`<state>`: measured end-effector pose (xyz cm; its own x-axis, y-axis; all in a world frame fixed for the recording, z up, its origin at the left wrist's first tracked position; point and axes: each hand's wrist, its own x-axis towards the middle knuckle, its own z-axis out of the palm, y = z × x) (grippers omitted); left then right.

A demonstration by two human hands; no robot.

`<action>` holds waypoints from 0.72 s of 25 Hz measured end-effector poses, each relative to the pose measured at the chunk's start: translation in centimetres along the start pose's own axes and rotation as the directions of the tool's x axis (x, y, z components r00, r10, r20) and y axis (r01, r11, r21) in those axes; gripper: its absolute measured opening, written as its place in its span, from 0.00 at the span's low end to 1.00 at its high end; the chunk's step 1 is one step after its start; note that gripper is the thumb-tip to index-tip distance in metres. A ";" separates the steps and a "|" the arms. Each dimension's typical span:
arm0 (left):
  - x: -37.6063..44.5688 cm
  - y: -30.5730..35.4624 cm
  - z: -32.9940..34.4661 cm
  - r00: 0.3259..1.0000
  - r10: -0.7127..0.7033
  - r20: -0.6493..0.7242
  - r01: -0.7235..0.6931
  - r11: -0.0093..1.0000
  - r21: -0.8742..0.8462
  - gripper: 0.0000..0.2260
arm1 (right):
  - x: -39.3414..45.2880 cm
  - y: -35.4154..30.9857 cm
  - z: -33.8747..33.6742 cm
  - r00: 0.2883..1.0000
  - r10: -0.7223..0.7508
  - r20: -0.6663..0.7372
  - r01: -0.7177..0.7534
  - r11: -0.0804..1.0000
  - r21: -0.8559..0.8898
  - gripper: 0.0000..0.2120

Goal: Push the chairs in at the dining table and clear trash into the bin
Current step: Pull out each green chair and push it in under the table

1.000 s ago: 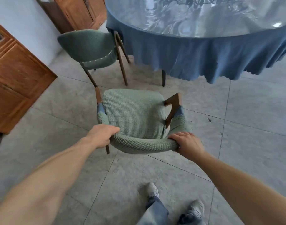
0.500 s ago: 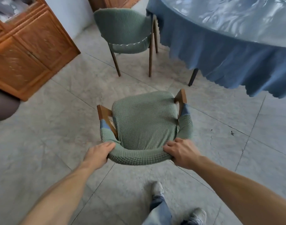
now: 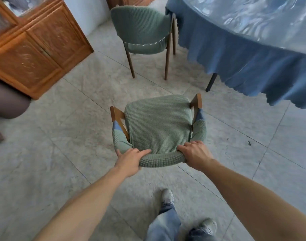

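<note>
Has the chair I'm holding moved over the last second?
Yes. The chair has shifted left: the gap between its right side and the dark speck on the floor is wider than a second ago.

The grey tiled floor (image 3: 65, 153) carries two green chairs (image 3: 159, 122) (image 3: 143, 30), a blue-clothed dining table (image 3: 244, 49) and a wooden cabinet (image 3: 35, 54).
</note>
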<state>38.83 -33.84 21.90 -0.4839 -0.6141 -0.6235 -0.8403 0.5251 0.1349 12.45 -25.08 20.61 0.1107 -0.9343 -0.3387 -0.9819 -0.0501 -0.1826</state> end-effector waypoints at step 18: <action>6.3 13.9 -2.6 0.917 0.398 0.026 -0.375 0.840 0.391 0.31 | -12.9 6.8 1.1 0.908 0.418 0.019 -0.418 0.906 0.067 0.09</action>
<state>23.48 -31.91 21.85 -0.7715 -0.3391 -0.5384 -0.4290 0.9021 0.0466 4.52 -12.95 22.77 -0.3068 -0.8630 -0.4013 -0.9255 0.3688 -0.0857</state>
